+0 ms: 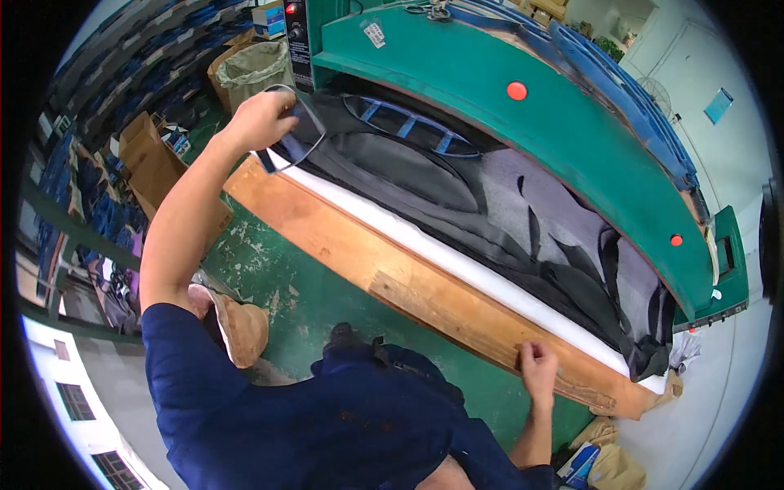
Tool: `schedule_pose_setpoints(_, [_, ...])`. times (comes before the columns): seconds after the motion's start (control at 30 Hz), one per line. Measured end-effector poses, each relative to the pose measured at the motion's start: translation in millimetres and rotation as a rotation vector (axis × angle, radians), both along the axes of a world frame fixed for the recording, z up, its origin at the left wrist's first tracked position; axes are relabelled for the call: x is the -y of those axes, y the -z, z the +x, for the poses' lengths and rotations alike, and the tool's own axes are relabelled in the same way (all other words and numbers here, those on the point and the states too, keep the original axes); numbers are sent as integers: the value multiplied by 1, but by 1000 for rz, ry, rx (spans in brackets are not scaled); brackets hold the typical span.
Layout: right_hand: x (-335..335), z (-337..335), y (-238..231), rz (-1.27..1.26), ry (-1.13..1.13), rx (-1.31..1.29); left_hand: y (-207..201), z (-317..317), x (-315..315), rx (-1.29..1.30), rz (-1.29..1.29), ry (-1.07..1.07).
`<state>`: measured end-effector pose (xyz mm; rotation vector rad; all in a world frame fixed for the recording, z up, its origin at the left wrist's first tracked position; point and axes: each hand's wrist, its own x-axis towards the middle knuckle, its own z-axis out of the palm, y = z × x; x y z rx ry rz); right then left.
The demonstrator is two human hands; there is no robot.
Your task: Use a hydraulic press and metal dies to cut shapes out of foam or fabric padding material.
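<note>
The left arm reaches far forward, and the left hand's fingers pinch a thin blue-grey metal loop at the black cloth's left end. The right hand's fingers curl together by the long brown wooden board. A round bin has a pale bag in it.

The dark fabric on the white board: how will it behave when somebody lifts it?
The dark fabric will probably flop, since its right end lies crumpled. It could lift unevenly, because narrow, loose-looking strips curl there.
</note>
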<state>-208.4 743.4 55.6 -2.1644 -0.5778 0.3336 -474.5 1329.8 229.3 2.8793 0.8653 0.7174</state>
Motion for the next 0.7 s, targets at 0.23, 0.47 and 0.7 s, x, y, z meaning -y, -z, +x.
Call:
schedule_pose_setpoints(0.23, [-128, -22, -70, 51, -60, 141, 56, 43, -107, 820, -1219, -263])
schedule_pose_setpoints(0.47, [-237, -29, -103, 18, -284, 323, 92, 93, -113, 1124, -1662, -183])
schedule_pose_setpoints(0.7, [-298, -11, -117, 74, -482, 496, 97, 85, -121, 1083, -1710, -229])
